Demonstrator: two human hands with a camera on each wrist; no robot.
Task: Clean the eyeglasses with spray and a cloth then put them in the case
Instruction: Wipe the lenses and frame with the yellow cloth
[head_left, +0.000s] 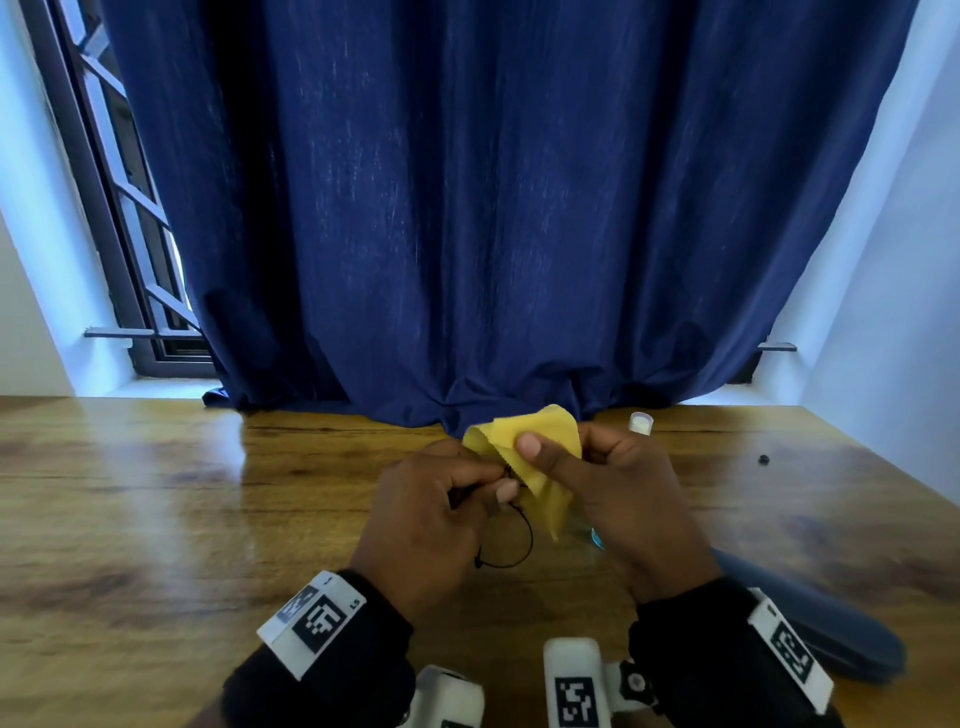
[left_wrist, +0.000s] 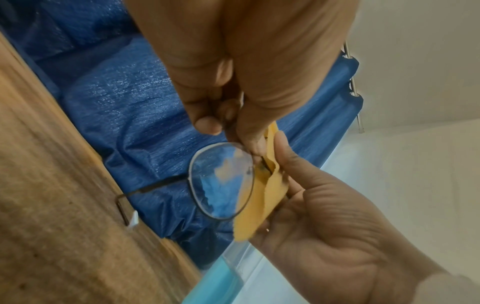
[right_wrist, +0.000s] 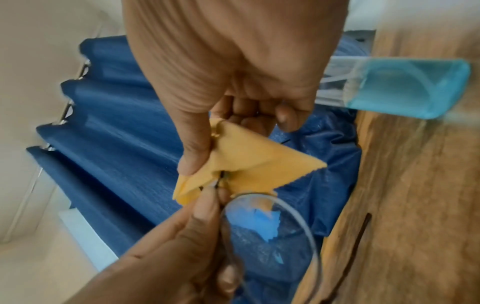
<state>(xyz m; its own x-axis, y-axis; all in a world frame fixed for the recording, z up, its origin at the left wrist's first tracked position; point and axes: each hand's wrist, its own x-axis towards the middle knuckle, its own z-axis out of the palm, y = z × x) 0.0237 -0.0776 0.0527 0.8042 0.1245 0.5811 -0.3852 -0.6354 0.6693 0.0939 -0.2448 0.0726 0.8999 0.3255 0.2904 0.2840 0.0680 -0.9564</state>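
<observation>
A: Entry, hands first. What does the left hand (head_left: 441, 512) hold?

B: It pinches the eyeglasses (head_left: 511, 540) at the bridge, between thumb and curled fingers. The frame is thin, dark metal with round lenses. One lens hangs free below the fingers; in the left wrist view its rim and one temple arm are plainly visible (left_wrist: 221, 183).

A: And the right hand (head_left: 618, 499)?

B: Its fingers are closed on a yellow microfiber cloth (head_left: 535, 457), thumb on the near side and fingers behind. The cloth is folded over the other lens, so that lens is hidden. In the right wrist view the cloth (right_wrist: 249, 162) has a zigzag-cut edge and wraps the frame right at the bridge.

A: Position of the glasses?

B: Held in the air above the wooden table (head_left: 156, 493), between both hands, near the table's middle and just in front of the blue curtain (head_left: 493, 208).

A: Spray?

B: The spray bottle (head_left: 640, 422) stands on the table behind the right hand, white cap on, blue liquid in its lower part (right_wrist: 405, 90). No hand touches it.

A: Case?

B: A dark blue eyeglass case (head_left: 821, 618) lies on the table to the right, partly under the right wrist. Blurred; I cannot tell whether it is open or closed.

A: Anything else?

B: A small black object (head_left: 763, 459) lies on the table far right, too small to identify.
</observation>
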